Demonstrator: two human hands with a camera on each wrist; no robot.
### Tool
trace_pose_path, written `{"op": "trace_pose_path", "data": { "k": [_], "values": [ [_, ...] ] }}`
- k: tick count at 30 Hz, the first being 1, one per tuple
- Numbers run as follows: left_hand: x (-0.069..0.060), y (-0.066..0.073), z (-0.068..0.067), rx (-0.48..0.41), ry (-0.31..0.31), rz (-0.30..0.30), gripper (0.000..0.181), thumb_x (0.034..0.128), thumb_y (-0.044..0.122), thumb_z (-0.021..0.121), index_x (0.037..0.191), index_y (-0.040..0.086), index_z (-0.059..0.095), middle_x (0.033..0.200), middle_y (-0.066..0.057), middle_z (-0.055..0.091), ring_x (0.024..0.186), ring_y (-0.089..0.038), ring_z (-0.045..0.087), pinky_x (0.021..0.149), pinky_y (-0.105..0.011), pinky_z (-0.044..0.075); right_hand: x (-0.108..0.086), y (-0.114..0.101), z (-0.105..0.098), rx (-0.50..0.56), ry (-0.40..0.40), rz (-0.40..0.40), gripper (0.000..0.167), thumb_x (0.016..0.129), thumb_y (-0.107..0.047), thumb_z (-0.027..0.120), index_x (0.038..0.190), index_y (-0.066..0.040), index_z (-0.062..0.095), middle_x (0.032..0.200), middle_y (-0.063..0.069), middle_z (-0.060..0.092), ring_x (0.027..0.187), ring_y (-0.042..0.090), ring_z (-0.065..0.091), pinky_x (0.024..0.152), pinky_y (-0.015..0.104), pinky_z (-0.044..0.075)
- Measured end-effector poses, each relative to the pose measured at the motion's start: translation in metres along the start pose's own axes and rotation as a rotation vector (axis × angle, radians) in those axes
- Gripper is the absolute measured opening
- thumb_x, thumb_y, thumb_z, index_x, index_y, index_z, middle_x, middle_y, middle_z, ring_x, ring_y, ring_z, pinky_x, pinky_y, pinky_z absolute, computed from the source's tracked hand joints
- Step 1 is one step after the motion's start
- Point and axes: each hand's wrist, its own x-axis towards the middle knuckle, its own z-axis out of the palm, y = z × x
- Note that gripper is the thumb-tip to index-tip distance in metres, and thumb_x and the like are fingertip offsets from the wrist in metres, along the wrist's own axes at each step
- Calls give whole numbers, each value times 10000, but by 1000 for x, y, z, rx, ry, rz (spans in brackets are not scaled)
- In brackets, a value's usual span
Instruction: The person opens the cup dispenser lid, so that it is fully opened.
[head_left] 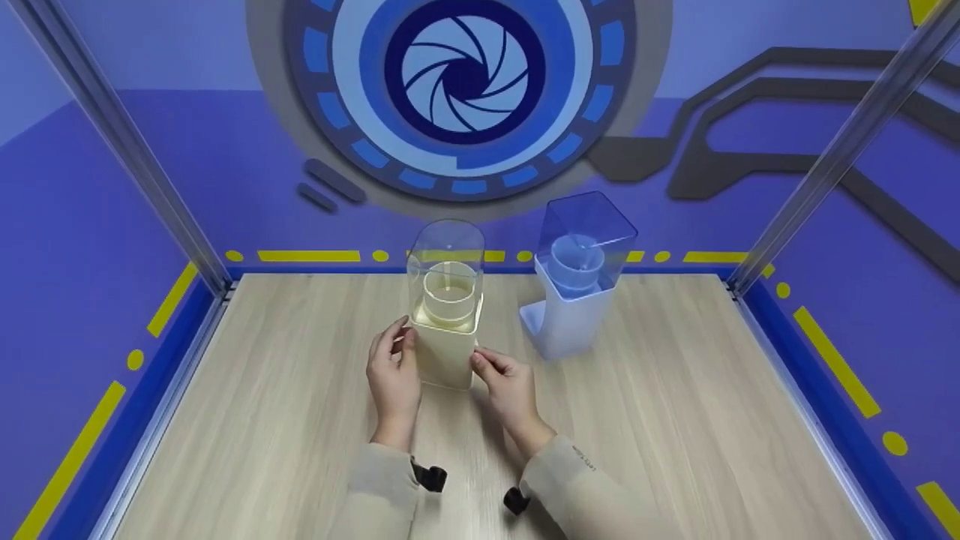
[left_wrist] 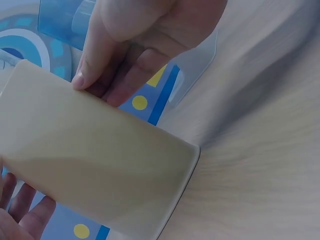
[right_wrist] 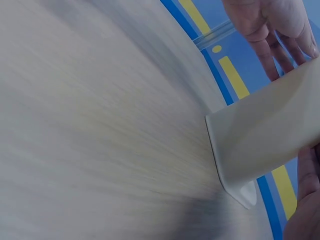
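A tall cream box-shaped dispenser (head_left: 444, 356) stands upright on the table, its clear hood (head_left: 448, 244) rising above a round cup-like ring (head_left: 450, 291). On its left side my left hand (head_left: 394, 375) holds it, thumb near the front edge and fingers along the side. My right hand (head_left: 510, 382) grips the opposite side, thumb at the edge and fingers bent behind it, as the left wrist view shows. In the right wrist view the dispenser's base (right_wrist: 220, 160) meets the table. Just to the right stands a similar blue dispenser (head_left: 577, 322) under a dark-tinted clear hood.
The pale wood table (head_left: 690, 420) runs back to a blue printed wall (head_left: 187, 180). Metal posts (head_left: 124, 142) rise at both back corners, with side panels beyond them. From the blue dispenser's bottom a flat foot (head_left: 534, 319) reaches leftward.
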Motion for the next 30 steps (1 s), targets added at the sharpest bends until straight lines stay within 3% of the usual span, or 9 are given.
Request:
{"op": "trace_pose_path", "data": {
  "k": [7,13,21,30],
  "values": [
    [-1,-2,-3,-81,-3,-43,283,1058,112,797,1327,24,803,1266,-177,790,1185,-303,756,990,-255,660,-8,-1,3,50,-18,-13,216,1044,48,745,1198,198,769,1161,287,829,958,20,801,941,244,681],
    [-4,0,-1,-179,-60,-85,564,904,78,953,1414,-13,731,1387,-200,705,1349,-359,696,1177,-404,606,-14,-1,4,17,-41,-44,216,1031,32,770,1177,191,780,1140,309,826,941,15,803,920,236,682],
    [-10,11,-4,-144,-159,-58,940,815,123,1035,1610,-3,549,1599,-204,552,1557,-401,543,1300,-515,492,-22,0,6,-38,-65,-57,196,1025,6,792,1149,157,807,1130,285,839,936,9,795,893,211,674],
    [-7,18,-6,-78,-189,-27,1031,769,181,1073,1631,2,537,1635,-206,513,1580,-404,505,1325,-535,460,-23,-2,9,-45,-73,-75,160,1017,-5,804,1119,115,834,1136,305,832,949,23,787,897,199,665]
  ]
}}
